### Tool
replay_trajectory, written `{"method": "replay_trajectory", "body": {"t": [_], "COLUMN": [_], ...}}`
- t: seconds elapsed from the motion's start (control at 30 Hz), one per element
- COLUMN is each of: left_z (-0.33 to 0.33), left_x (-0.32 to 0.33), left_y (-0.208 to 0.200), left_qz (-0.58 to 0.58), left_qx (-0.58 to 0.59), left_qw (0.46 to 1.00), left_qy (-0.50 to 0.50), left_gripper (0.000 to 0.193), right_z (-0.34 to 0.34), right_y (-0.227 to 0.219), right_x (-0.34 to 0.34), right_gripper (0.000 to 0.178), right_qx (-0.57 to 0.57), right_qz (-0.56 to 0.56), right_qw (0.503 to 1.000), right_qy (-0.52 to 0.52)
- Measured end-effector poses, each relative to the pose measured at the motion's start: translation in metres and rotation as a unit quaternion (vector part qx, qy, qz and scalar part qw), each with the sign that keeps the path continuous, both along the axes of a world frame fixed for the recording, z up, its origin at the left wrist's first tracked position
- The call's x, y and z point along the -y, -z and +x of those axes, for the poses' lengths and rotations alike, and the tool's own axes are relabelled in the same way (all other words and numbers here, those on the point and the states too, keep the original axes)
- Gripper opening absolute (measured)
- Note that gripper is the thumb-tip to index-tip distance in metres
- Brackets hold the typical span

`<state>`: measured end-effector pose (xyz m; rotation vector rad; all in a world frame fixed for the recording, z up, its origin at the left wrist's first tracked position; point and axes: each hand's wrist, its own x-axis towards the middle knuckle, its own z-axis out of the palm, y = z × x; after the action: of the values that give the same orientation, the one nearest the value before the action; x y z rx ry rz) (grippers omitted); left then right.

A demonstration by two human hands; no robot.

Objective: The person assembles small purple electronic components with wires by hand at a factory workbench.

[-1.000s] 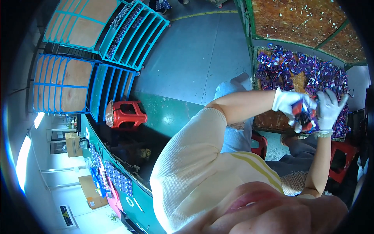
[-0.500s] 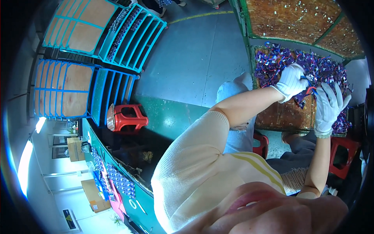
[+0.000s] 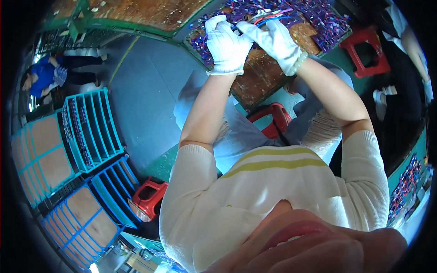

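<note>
Both my hands wear white gloves and are close together over a wooden board (image 3: 264,79). My left hand (image 3: 227,48) is closed, its fingers curled around a bundle of thin wires. My right hand (image 3: 277,43) is pinched on the same bundle, its thumb side near my left fingertips. Red, blue and pink wires (image 3: 273,18) stick out beyond my right hand. What lies inside my left fingers is mostly hidden. Around and behind my hands is a heap of small purple parts with coloured wires (image 3: 325,25).
A red stool (image 3: 366,52) stands to the right, beside another person's arm (image 3: 414,50). Another red stool (image 3: 273,120) is between my knees. At left are teal and blue racks (image 3: 95,129), a red stool (image 3: 148,198) and a person in blue (image 3: 43,75).
The view has swung, so my hands now show at the top middle. My right hand, spread open before, has closed on the wires beside my left hand.
</note>
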<state>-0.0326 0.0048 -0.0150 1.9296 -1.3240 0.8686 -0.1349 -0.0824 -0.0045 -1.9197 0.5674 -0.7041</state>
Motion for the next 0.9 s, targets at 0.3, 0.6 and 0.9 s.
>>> {"method": "replay_trajectory", "body": {"t": [0.3, 0.6, 0.9], "left_z": [-0.014, 0.027, 0.0], "left_x": [-0.002, 0.006, -0.004], "left_y": [-0.032, -0.004, -0.028], "left_qz": [-0.012, -0.363, -0.149], "left_qx": [-0.451, -0.852, -0.895], "left_qw": [0.893, 0.297, 0.291], "left_qy": [0.003, 0.232, 0.304], "left_gripper": [0.033, 0.05, 0.044], "right_z": [-0.007, 0.009, 0.001], "right_y": [-0.005, -0.008, -0.04], "right_x": [0.027, 0.045, 0.017], "right_gripper": [0.019, 0.026, 0.029], "right_qx": [0.124, 0.354, 0.15], "right_qz": [-0.46, 0.541, 0.333], "right_qw": [0.879, 0.762, 0.92], "right_qy": [0.004, -0.037, -0.144]}}
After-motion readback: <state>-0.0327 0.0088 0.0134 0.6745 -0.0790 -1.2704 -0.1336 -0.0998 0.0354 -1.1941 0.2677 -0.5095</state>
